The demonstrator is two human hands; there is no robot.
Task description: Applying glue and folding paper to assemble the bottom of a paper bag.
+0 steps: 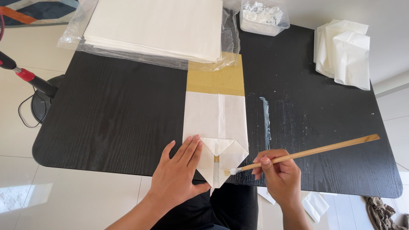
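A white paper bag [215, 117] lies flat on a black table [119, 115], its near end folded into a pointed diamond shape [221, 159]. My left hand [179, 170] presses flat on the bag's lower left corner, fingers together. My right hand [279, 172] grips a long wooden brush [315, 151]; its white bristle tip touches the right edge of the folded flap. A yellow-brown board [217, 79] sticks out from under the bag's far end.
A stack of white paper sheets in clear plastic wrap [157, 27] lies at the table's far side. A clear tub of white paste [263, 16] stands beside it. Folded white bags [345, 51] sit far right. A white paste streak [266, 121] marks the table.
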